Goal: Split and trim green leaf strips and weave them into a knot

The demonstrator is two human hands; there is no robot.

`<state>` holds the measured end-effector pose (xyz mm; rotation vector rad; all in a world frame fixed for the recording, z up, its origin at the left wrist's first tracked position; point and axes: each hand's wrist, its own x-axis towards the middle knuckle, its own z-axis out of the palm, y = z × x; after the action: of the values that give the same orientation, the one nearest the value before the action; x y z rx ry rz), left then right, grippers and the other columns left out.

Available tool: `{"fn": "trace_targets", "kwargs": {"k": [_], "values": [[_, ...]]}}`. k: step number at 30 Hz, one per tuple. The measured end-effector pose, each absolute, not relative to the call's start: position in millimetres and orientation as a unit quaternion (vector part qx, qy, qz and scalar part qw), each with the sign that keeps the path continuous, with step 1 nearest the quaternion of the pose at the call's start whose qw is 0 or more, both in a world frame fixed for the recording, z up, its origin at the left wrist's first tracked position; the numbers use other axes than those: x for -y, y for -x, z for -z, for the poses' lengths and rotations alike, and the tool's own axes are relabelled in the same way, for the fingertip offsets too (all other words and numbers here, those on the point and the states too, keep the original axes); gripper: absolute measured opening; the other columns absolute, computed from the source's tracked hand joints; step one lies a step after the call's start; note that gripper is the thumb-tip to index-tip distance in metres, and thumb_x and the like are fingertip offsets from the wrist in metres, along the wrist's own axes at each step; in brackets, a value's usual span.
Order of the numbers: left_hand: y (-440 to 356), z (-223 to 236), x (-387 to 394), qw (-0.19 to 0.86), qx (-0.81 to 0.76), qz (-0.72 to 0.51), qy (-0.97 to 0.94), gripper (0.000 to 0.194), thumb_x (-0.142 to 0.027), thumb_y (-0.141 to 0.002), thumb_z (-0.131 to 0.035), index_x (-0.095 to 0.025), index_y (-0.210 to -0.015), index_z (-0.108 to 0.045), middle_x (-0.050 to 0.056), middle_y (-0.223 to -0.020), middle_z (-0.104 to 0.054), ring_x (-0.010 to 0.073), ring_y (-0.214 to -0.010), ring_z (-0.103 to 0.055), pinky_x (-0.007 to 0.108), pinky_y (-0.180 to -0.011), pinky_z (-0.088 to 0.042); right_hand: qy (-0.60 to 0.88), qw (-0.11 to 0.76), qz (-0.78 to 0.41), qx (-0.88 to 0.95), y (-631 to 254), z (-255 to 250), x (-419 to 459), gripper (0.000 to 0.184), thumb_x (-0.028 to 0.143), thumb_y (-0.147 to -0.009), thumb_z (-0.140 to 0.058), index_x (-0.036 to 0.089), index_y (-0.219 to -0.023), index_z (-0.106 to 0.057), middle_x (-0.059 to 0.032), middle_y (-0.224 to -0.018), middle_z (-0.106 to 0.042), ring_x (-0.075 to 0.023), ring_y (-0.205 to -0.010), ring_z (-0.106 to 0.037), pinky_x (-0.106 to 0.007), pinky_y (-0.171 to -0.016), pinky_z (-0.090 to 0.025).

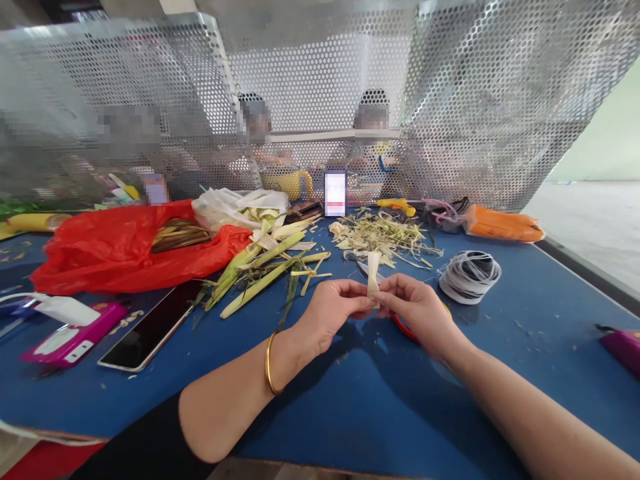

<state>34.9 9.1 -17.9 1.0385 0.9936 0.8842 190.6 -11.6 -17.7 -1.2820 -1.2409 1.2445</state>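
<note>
Our left hand (pixel 333 308) and right hand (pixel 421 310), nearly closed, pinch a strip (pixel 373 270); we seem partway, with shreds (pixel 383 235) piled beyond and stalks (pixel 257 287) at left apparently unworked.

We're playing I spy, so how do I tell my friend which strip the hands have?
Find the blue table, then where the left hand and right hand meet above it. They pinch a pale strip. Unlike the scraps lying behind, it's held upright.

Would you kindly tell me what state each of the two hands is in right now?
Left hand: closed, pinching the lower part of a pale strip.
Right hand: closed, pinching the same strip.
</note>
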Motion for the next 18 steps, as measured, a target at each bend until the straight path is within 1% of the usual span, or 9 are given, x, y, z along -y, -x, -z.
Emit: {"fn": "trace_targets", "kwargs": {"k": [3, 6, 10, 12, 15, 18], "values": [[-34.7, 17.9, -10.2, 0.645, -0.457, -0.409, -0.455, 0.018, -0.021, -0.057, -0.081, -0.015, -0.072, -0.072, 0.002, -0.070, -0.069, 0.0112, -0.064, -0.059, 0.023, -0.062, -0.045, 0.532, 0.430, -0.500, 0.531, -190.6, 18.6, 11.9, 0.038, 0.050, -0.063, -0.077, 0.018, -0.068, -0.056, 0.0035, -0.060, -0.059, -0.0113, -0.054, -0.056, -0.025, -0.054, -0.045], [-35.1, 18.5, -10.1, 0.651, -0.462, -0.405, -0.446, 0.016, -0.020, -0.058, -0.079, -0.016, -0.072, -0.071, 0.001, -0.069, -0.067, 0.0106, -0.064, -0.059, 0.023, -0.060, -0.044, 0.529, 0.409, -0.485, 0.564, -192.0, 19.3, 12.3, 0.033, 0.046, -0.068, -0.073, 0.018, -0.066, -0.056, 0.0032, -0.059, -0.058, -0.0114, -0.054, -0.055, -0.024, -0.054, -0.043], [-35.5, 19.2, -8.0, 0.674, -0.453, -0.387, -0.437, 0.019, -0.027, -0.060, -0.079, -0.015, -0.071, -0.069, 0.002, -0.069, -0.066, 0.0123, -0.065, -0.059, 0.024, -0.060, -0.045, 0.524, 0.392, -0.447, 0.610, -194.4, 21.4, 13.0, 0.025, 0.040, -0.075, -0.064, 0.018, -0.065, -0.056, 0.0025, -0.058, -0.057, -0.0122, -0.055, -0.055, -0.025, -0.055, -0.041], [-35.4, 19.5, -7.3, 0.670, -0.445, -0.384, -0.453, 0.020, -0.030, -0.062, -0.078, -0.015, -0.071, -0.069, 0.003, -0.070, -0.067, 0.0141, -0.068, -0.060, 0.025, -0.060, -0.045, 0.533, 0.378, -0.418, 0.631, -195.1, 22.8, 13.5, 0.023, 0.037, -0.077, -0.061, 0.019, -0.065, -0.054, 0.0032, -0.056, -0.056, -0.0119, -0.052, -0.053, -0.024, -0.053, -0.039], [-35.0, 19.6, -7.9, 0.644, -0.450, -0.400, -0.472, 0.018, -0.029, -0.062, -0.078, -0.015, -0.069, -0.069, 0.002, -0.068, -0.067, 0.0134, -0.065, -0.060, 0.025, -0.061, -0.045, 0.547, 0.362, -0.364, 0.661, -195.4, 23.2, 14.8, 0.022, 0.034, -0.081, -0.058, 0.020, -0.065, -0.052, 0.0037, -0.056, -0.055, -0.0119, -0.052, -0.051, -0.024, -0.052, -0.037], [-34.4, 18.1, -9.3, 0.645, -0.462, -0.411, -0.449, 0.020, -0.029, -0.060, -0.080, -0.015, -0.068, -0.069, 0.001, -0.064, -0.065, 0.0122, -0.061, -0.059, 0.024, -0.060, -0.043, 0.546, 0.374, -0.254, 0.705, -196.2, 20.4, 16.6, 0.015, 0.031, -0.081, -0.062, 0.021, -0.073, -0.054, 0.0027, -0.063, -0.057, -0.0133, -0.058, -0.052, -0.025, -0.055, -0.039]]}}
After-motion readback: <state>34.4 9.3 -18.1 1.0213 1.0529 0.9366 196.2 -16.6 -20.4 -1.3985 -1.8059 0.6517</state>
